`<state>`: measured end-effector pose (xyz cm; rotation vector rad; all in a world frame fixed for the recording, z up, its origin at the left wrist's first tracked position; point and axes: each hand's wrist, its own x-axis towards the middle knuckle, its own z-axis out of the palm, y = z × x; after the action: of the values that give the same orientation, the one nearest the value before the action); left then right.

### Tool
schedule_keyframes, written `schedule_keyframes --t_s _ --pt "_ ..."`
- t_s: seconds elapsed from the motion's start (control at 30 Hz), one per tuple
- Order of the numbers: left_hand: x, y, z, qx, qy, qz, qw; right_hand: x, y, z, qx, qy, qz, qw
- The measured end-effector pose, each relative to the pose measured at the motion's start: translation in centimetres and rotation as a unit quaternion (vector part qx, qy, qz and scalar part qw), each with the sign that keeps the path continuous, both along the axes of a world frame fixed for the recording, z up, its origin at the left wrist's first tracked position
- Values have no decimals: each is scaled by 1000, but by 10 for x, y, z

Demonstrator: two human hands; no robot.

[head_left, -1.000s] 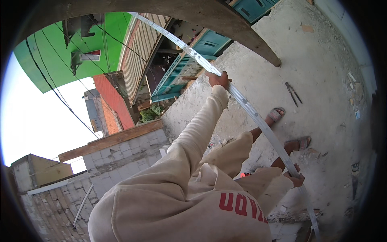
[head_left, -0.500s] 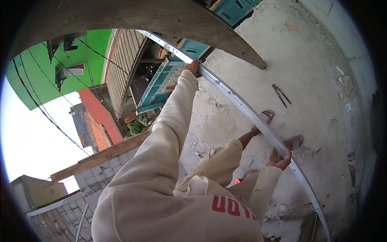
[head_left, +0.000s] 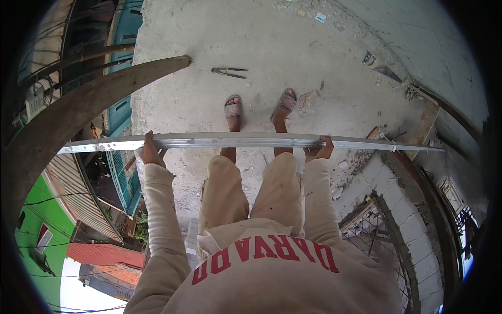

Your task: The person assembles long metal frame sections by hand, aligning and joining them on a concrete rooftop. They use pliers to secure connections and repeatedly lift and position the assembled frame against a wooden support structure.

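Channel of long, silvery, ribbed metal [head_left: 235, 140] is extending above the left edge of the grey concrete floor [head_left: 183, 31], bare left hand [head_left: 150, 152] and right hand [head_left: 322, 150] gripping it, this holding step probably calling for matched handling next.

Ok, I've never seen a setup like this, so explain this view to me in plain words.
There is no machine here, just a person working with two bare hands. The view comes from a wide camera worn on the head and looking down, so the arms rise from the lower edge, and straight edges bend toward the rim. The left hand and the right hand hold a long silvery bar that runs across in front of the legs. Beyond it, on the rough grey floor, are the person's feet in sandals, and farther out lie pliers with their handles slightly spread.
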<state>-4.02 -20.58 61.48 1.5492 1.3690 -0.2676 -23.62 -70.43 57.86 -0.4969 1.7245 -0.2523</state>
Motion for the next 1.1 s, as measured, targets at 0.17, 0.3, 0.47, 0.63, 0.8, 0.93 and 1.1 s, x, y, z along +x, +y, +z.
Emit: schedule_keyframes --t_s 0.17,0.3,0.47,0.63,0.8,0.93,1.1 --pt "-35 -63 47 -32 -13 -1 999 -54 -48 10 -25 -34 -21 999" --pt "-66 -73 71 -58 -21 -4 998 -73 -66 38 -30 -39 -10 999" --pt "-98 -77 99 -51 -14 -5 999 -91 -67 81 -37 11 -8 999" --pt "-117 -69 116 -88 0 2 996 -153 -28 129 11 89 110 990" --pt "-130 -65 145 -182 -21 10 983 -209 37 153 38 118 147 981" --pt "-137 -57 155 -244 -51 -1 968 -205 67 159 -19 84 165 983" --pt "-138 -39 133 -276 -45 -12 960 -134 49 176 -1 25 118 993"
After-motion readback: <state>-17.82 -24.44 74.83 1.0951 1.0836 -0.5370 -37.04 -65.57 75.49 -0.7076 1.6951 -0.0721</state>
